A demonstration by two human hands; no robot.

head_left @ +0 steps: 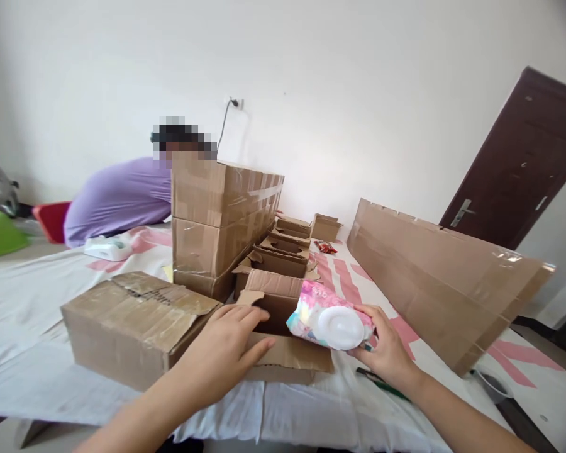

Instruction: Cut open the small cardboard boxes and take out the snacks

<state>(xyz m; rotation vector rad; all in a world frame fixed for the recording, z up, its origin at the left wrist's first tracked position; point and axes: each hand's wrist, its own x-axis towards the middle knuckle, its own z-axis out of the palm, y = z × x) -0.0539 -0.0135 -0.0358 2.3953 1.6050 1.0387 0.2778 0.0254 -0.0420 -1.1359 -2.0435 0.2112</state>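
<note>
My right hand (385,349) grips a pink and white pack of wet wipes (329,316) with a round white lid, held tilted over the mouth of a small open cardboard box (283,333). My left hand (226,349) rests with fingers spread on the front flap and rim of that same box. A closed, taped cardboard box (132,324) lies just left of my left hand.
A stack of two taped cartons (219,220) stands behind, with a row of small open boxes (283,251) beside it. A long flat carton (443,277) runs along the right. A person in purple (117,198) crouches at the back left. A dark door (523,157) is on the right.
</note>
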